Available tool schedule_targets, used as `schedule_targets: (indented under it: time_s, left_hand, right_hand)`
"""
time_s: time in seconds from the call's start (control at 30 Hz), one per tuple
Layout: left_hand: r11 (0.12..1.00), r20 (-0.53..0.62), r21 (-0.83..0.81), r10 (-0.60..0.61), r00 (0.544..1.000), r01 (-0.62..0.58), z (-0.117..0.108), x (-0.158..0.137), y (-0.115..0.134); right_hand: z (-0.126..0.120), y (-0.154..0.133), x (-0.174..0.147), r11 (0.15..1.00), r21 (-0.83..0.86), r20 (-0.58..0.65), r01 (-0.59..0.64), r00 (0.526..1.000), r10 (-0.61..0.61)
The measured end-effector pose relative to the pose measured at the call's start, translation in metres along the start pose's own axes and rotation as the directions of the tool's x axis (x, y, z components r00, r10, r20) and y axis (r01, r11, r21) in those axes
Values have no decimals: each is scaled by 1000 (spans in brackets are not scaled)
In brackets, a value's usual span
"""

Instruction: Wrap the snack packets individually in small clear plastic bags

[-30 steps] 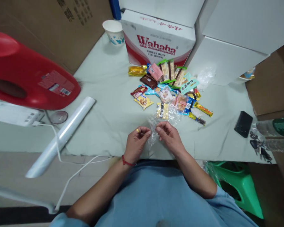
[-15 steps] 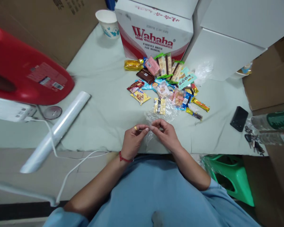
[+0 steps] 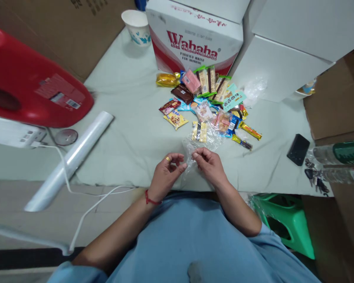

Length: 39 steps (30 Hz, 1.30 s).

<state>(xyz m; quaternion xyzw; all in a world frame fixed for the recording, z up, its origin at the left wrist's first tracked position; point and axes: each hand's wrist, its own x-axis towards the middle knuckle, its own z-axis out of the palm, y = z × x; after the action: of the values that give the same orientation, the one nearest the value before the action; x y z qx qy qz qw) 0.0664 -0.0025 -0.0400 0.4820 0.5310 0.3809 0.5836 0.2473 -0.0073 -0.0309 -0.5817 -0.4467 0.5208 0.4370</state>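
A crumpled sheet of clear plastic film (image 3: 189, 146) lies on the table just past my hands. My right hand (image 3: 210, 165) pinches its near edge between thumb and fingers. To the left of the film, my left hand (image 3: 167, 171), with a ring and a red bracelet, has its thumb and fingers apart and nothing visible between them. A pale yellow snack with a dark stripe (image 3: 199, 131) rests at the film's far side. Beyond it is a heap of wrapped snacks, among them a yellow cookie packet (image 3: 176, 119), a brown packet (image 3: 182, 94) and a pink packet (image 3: 191, 81).
At the left are a roll of plastic film (image 3: 76, 151), a red jug (image 3: 41, 86) and a white power strip (image 3: 14, 133) with cables. Behind the heap stands a Wahaha carton (image 3: 194, 39); a paper cup (image 3: 137, 28) is beside it. A black phone (image 3: 298, 149), keys and bottles are at the right.
My hands were together, pinching the film; now they have come apart. My left hand has opened and let go, while my right hand has shifted slightly right with the film edge.
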Motion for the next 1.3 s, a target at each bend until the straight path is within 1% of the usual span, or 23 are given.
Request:
schedule_targets:
  time_s: [0.1, 0.17, 0.33, 0.47, 0.57, 0.63, 0.73, 0.77, 0.87, 1.03, 1.13, 1.3]
  left_hand:
    - [998, 59, 68, -7, 998, 2, -4, -3, -3]
    - [997, 70, 77, -34, 997, 29, -6, -3, -6]
    - [997, 47, 25, -77, 996, 75, -8, -2, -12]
    - [998, 46, 31, -61, 997, 59, -6, -2, -11]
    - [998, 43, 55, -39, 998, 37, -5, -2, -10]
    - [997, 55, 76, -27, 998, 23, -3, -2, -9]
    - [995, 84, 102, 7, 996, -16, 2, -2, -7]
    - [994, 86, 105, 18, 996, -27, 4, -3, -7]
    - [994, 71, 101, 31, 997, -39, 8, -3, -5]
    - [995, 42, 100, 21, 999, -25, 10, -4, -9]
    - [999, 18, 40, -10, 1000, 9, 9, -3, -16]
    - [981, 89, -144, -116, 989, 128, 11, -4, -20]
  right_hand:
    - [-2, 1, 1, 1000, 1, -6, -10, 1000, 10]
    - [-4, 1, 1, 1000, -1, -14, -17, 1000, 17]
    - [-5, -1, 2, 999, 20, -16, -32, 999, 32]
    - [-6, 1, -2, 997, 56, -33, -57, 998, 59]
    - [-8, 2, -11, 999, 14, -58, -46, 997, 47]
    - [-8, 2, -17, 999, -35, -16, -39, 999, 39]
    - [-5, 4, -24, 996, -85, 106, -24, 994, 34]
    - [-4, 5, -24, 995, -97, 126, -17, 992, 29]
    - [-4, 8, -23, 993, -119, 119, 0, 993, 14]
    - [-10, 9, -21, 994, -110, 112, -16, 993, 28]
    - [-13, 9, -22, 995, -93, 99, -22, 995, 31]
    - [-12, 10, -24, 998, -50, 113, -31, 993, 36]
